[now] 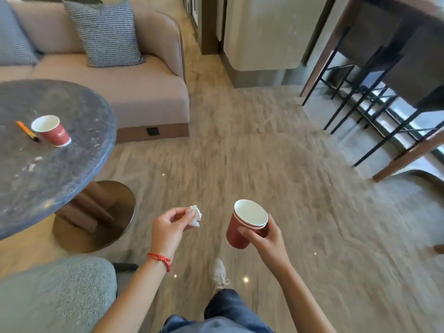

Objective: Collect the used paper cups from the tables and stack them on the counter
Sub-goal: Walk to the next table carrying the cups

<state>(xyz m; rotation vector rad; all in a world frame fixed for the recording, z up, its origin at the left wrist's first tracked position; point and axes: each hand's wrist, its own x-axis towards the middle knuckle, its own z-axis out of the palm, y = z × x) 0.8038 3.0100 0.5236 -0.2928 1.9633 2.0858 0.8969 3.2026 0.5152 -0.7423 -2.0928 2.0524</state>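
Observation:
My right hand (262, 236) grips a nested stack of red paper cups (240, 227) with white insides, held upright over the floor in the lower middle of the head view. My left hand (170, 227) pinches a crumpled white tissue (195, 216) between thumb and fingers, just left of the cups. Another red paper cup (51, 131) stands upright on the round dark stone table (48, 183) at the left, well apart from both hands.
An orange pen (26, 131) lies beside the cup on the table. A beige sofa (134, 92) with patterned cushions stands behind it. A grey upholstered seat (55, 294) is at lower left. Black-legged stools and a high table (374, 92) are at right. Marble floor lies ahead.

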